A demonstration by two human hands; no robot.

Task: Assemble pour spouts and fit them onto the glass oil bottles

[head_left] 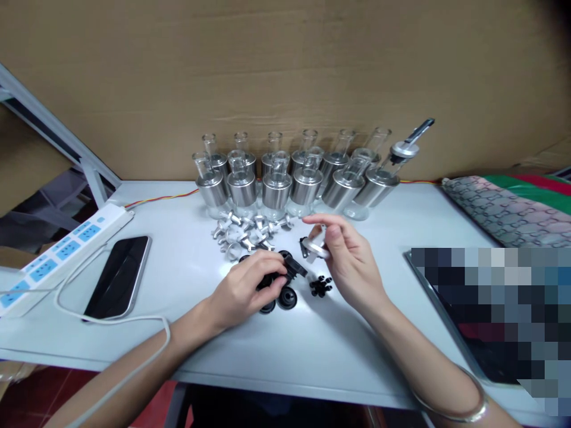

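Between thumb and fingers, my left hand [254, 279] pinches a black plastic part [295, 267]. Black round caps [288, 297] lie under and beside that hand. My right hand [352, 255] is closed on a silver metal spout piece [317, 246], its index finger stretched out. Just below the right hand, a small cluster of black plastic pieces [321, 286] rests on the table. A pile of silver metal spout pieces [245, 229] lies beyond my left hand. Behind it stand two rows of glass bottles with steel sleeves [276, 189].
One bottle at the right end carries a silver and black pourer top [405, 148]. To the left are a phone [118, 276], a white power strip [66, 249] and a white cable crossing my left forearm. At right lie a pixelated dark device [482, 315] and patterned fabric [504, 208].
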